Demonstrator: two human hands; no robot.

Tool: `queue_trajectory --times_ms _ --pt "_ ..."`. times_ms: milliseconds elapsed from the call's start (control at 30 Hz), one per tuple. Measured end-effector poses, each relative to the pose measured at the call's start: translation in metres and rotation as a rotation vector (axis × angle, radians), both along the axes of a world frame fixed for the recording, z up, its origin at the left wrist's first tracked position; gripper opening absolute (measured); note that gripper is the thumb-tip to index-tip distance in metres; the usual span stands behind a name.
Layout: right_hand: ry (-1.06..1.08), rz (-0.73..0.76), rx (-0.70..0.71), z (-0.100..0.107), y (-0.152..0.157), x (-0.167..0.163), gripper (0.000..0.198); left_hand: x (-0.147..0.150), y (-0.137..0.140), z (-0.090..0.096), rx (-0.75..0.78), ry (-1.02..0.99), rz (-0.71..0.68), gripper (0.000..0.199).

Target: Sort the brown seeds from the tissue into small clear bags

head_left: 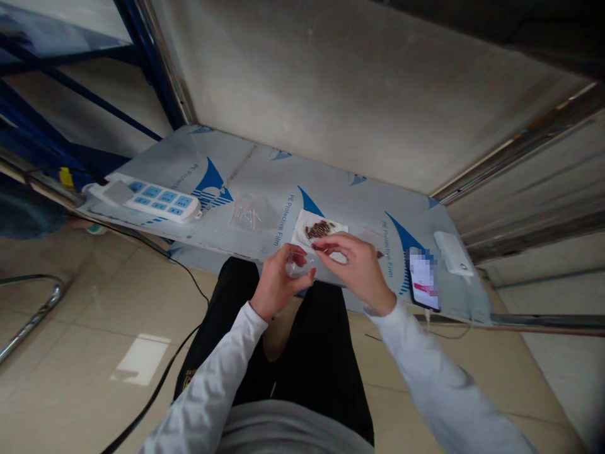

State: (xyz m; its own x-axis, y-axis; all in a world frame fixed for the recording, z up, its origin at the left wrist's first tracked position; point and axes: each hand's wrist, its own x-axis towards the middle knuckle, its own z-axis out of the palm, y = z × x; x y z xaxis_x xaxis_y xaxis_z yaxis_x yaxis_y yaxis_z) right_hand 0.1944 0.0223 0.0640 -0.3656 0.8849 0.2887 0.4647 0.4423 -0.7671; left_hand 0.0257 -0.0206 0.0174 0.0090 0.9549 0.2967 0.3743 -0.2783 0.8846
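From my head view, the left hand sits at the centre of the frame, its grip closed on a clear bag between thumb and fingers. The right hand is just beside it on the right, fingertips bunched close to the bag; I cannot tell whether they pinch anything. The brown pieces lie heaped on a white tissue on the tabletop, just above both hands in the picture. More clear bags lie left of centre, and a phone lies at right.
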Motion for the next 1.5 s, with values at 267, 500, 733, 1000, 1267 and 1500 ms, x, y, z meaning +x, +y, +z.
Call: queue_trajectory --times_ms 267,500,733,1000,1267,1500 --pt "-0.305 0.219 0.022 0.038 -0.028 -0.013 0.03 0.007 -0.004 0.013 0.007 -0.011 -0.061 0.026" --pt "-0.279 0.166 0.06 0.044 -0.025 0.004 0.024 -0.002 -0.008 0.013 -0.049 -0.279 -0.128 0.039" --pt "-0.061 0.109 -0.032 0.044 -0.029 0.008 0.027 -0.003 -0.008 0.029 -0.129 -0.55 0.023 0.024" --pt "0.428 -0.141 -0.4 0.007 -0.04 -0.016 0.04 0.008 -0.015 0.028 -0.042 -0.584 0.15 0.021" --pt "0.488 -0.163 -0.51 0.014 -0.038 -0.017 0.025 0.003 -0.014 0.03 -0.127 -0.558 0.028 0.023" --pt "0.51 -0.2 -0.515 0.009 -0.038 -0.018 0.028 0.007 -0.014 0.031 -0.126 -0.639 0.082 0.022"
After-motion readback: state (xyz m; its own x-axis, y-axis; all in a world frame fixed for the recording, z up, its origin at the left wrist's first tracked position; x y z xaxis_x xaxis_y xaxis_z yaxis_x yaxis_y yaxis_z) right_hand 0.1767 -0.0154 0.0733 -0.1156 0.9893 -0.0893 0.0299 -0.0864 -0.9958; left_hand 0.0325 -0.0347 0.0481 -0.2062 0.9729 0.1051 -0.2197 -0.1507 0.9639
